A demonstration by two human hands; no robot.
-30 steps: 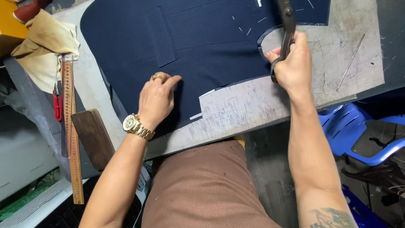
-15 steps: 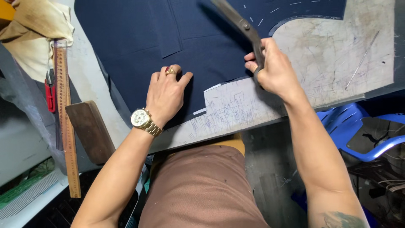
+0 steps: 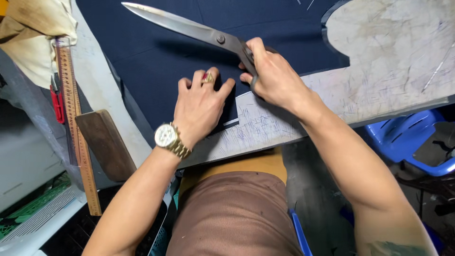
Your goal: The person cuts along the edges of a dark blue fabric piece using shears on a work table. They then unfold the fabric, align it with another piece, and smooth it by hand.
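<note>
Pressing flat with spread fingers on the dark navy cloth (image 3: 156, 71) at the scratched grey bench (image 3: 393, 76) edge, the left hand (image 3: 201, 111) lies just beside the right hand (image 3: 275, 76), which grips large steel tailor's shears (image 3: 189, 26) whose closed blades point away leftward across the cloth.

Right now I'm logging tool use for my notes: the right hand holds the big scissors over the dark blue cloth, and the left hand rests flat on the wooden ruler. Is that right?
Not quite. In the head view the left hand lies flat on the dark blue cloth, not on the wooden ruler, which lies apart at the table's left edge. The right hand does hold the scissors.
</note>
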